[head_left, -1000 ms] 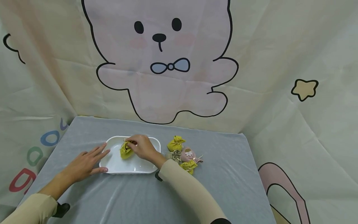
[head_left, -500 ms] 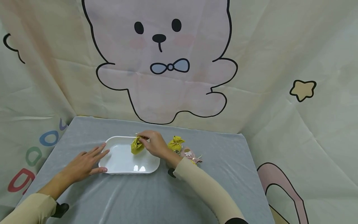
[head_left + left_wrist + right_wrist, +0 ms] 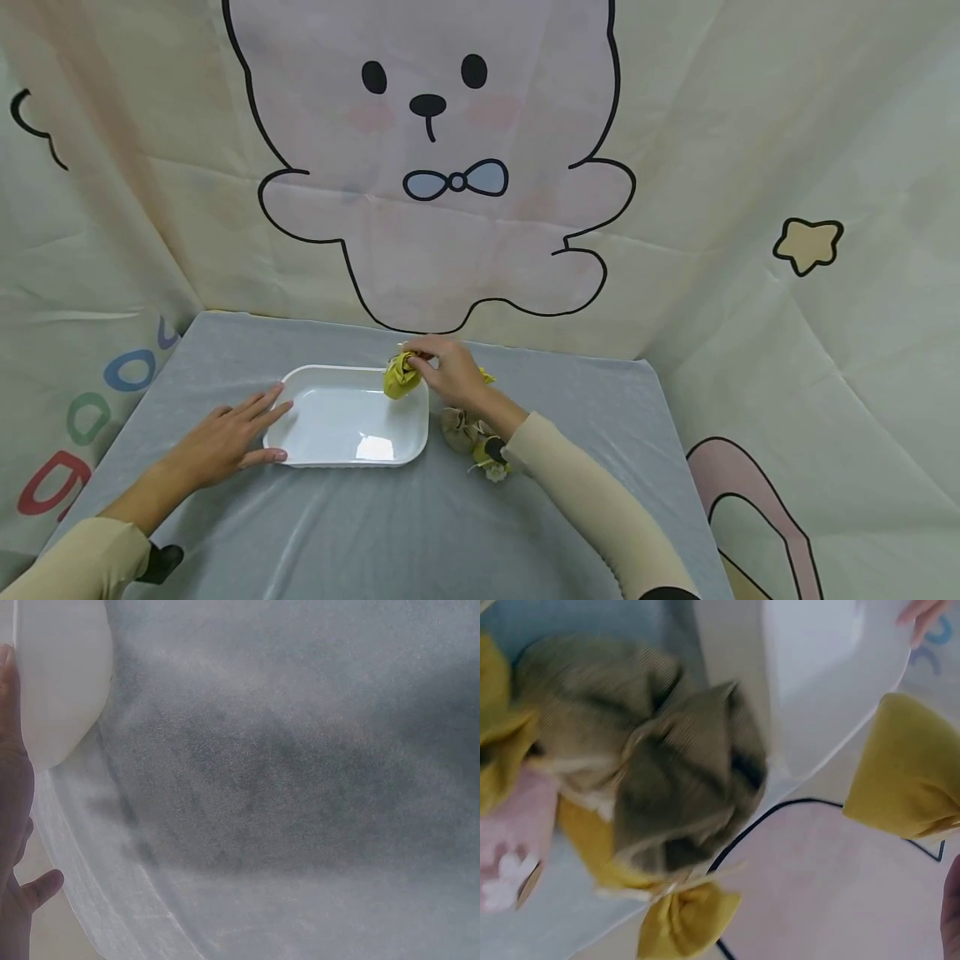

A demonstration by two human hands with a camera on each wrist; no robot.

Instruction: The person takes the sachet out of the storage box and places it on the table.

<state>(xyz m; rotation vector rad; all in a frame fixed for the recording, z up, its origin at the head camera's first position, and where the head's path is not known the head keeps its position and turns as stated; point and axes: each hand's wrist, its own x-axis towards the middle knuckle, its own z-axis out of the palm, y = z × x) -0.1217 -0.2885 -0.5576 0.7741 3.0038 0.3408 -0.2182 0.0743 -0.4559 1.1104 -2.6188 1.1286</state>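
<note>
In the head view my right hand [image 3: 455,372] pinches the gathered neck of a small yellow drawstring pouch [image 3: 401,380]. The pouch hangs at the far right corner of a white tray [image 3: 330,427]; whether it touches the rim I cannot tell. My left hand [image 3: 228,439] lies against the tray's left edge with its fingers spread. The right wrist view shows the held pouch [image 3: 907,769] at its right side, and a khaki pouch [image 3: 592,705] beside two more yellow ones and a pink pouch [image 3: 525,832] with a white flower.
Right of the tray, the pouch group, with a khaki pouch [image 3: 456,428] and a yellow pouch [image 3: 481,452], is partly covered by my right arm. A grey cloth [image 3: 360,533] covers the table. Behind it hangs a printed curtain [image 3: 517,250].
My right hand has carried the yellow pouch from above the tray's middle rightward and away from me to its far right corner. The left hand has stayed at the tray's edge.
</note>
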